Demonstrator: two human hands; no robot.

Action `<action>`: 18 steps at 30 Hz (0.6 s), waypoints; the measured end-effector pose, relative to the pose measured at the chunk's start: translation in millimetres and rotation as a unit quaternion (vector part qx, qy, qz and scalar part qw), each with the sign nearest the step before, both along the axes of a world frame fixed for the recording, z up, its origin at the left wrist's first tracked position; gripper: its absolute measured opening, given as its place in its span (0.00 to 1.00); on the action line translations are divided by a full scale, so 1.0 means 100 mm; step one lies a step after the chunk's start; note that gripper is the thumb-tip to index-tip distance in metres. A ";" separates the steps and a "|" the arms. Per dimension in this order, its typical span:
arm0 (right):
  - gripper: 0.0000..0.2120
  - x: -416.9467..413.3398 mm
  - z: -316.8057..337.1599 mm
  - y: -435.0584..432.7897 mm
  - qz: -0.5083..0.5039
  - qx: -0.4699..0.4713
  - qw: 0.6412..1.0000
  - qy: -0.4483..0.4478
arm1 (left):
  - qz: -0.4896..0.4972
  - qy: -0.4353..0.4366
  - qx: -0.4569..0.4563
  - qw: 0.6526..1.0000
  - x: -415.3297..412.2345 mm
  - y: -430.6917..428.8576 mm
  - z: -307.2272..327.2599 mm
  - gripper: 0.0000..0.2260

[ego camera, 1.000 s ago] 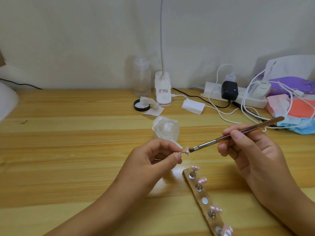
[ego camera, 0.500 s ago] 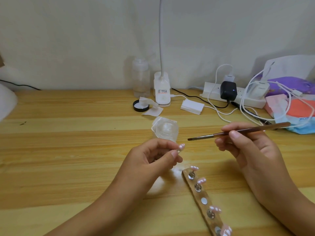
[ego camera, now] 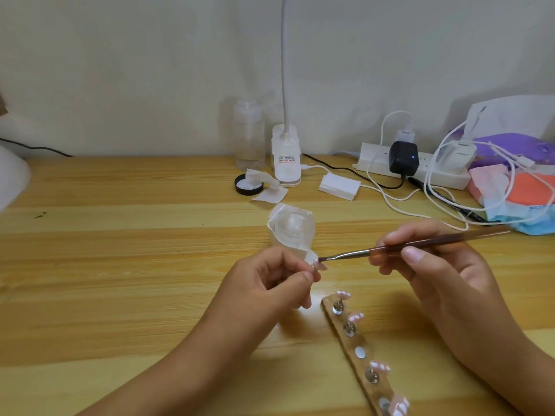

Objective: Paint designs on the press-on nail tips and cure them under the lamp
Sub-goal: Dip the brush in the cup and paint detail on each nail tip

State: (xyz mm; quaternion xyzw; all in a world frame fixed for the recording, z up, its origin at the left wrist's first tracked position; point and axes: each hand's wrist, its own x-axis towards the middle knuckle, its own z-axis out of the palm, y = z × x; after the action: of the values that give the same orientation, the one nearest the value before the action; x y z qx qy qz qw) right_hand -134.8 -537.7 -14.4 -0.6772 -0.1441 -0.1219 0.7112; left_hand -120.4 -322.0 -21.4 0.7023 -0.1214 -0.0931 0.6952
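My left hand pinches a small pink nail tip on its stand between thumb and fingers, over the middle of the wooden table. My right hand grips a thin brown brush, and its dark bristle end touches the nail tip. Below the hands lies a wooden strip holder with several pink nail tips on metal pegs and one bare magnet spot. A clear small jar wrapped in white paper stands just behind my left hand.
At the back stand a white clip lamp with a gooseneck, a clear bottle, a black lid with tissue, a white power strip with chargers and loose cables, and coloured packets at right. A white rounded object sits at left.
The brush lifted off the nail tip half a second ago, then came back down, and its bristles touch the tip again. My left hand kept its hold.
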 end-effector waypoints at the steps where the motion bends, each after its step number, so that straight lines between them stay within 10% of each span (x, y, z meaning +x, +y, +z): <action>1: 0.08 0.00 0.00 0.00 0.006 -0.005 1.000 -0.002 | 0.000 -0.001 0.003 1.000 0.00 0.01 0.00 0.07; 18: 0.13 0.08 -0.02 -0.07 -0.047 0.068 0.996 0.033 | 0.000 -0.014 -0.001 1.000 -0.02 0.00 0.03 0.04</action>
State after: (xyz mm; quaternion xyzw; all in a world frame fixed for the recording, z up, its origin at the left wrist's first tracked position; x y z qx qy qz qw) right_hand -126.4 -544.5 -16.2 -0.6373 -0.0799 -0.1423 0.7532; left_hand -122.5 -321.8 -18.4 0.7028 -0.1318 -0.0830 0.6941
